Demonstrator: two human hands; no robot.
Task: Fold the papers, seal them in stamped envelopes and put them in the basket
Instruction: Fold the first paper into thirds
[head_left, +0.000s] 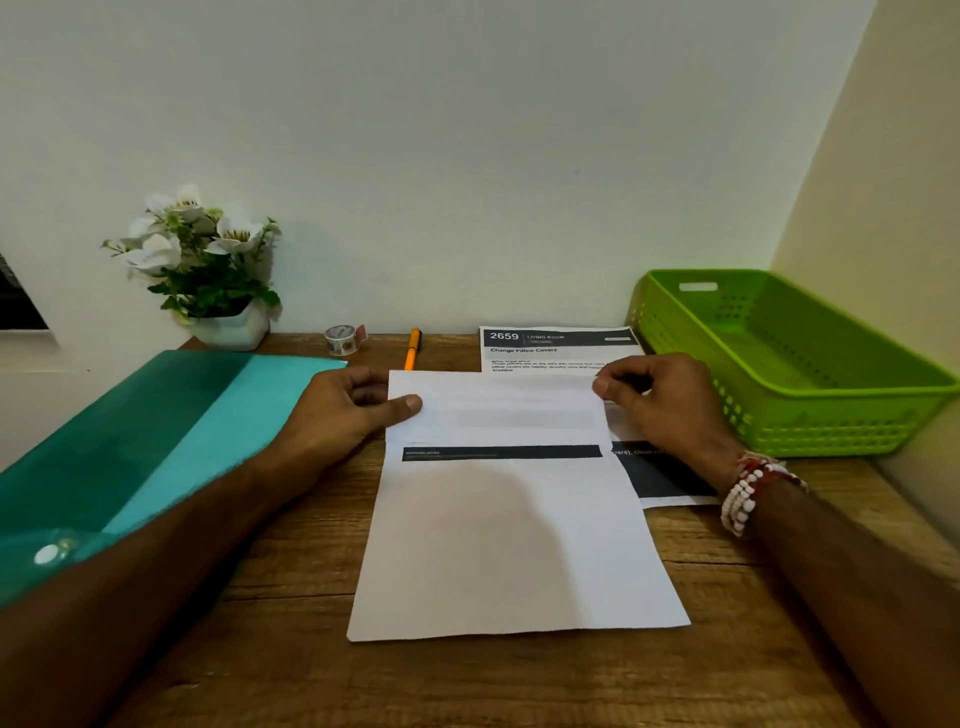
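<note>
A white sheet of paper (514, 540) lies in the middle of the wooden table, its far third folded back toward me over a dark printed band. My left hand (345, 410) pinches the folded flap at its left edge, thumb on top. My right hand (660, 400) pinches the flap's right corner. A second printed sheet (558, 349) lies underneath, showing at the far side and to the right. The green plastic basket (852, 415) stands at the right by the wall and looks empty. No envelope shows on its own; a teal folder (171, 431) lies at the left.
A roll of patterned tape (340, 339) and an orange pen (413, 349) lie near the back wall. A white pot of artificial flowers (208, 270) stands at the back left. Walls close the table at the back and right.
</note>
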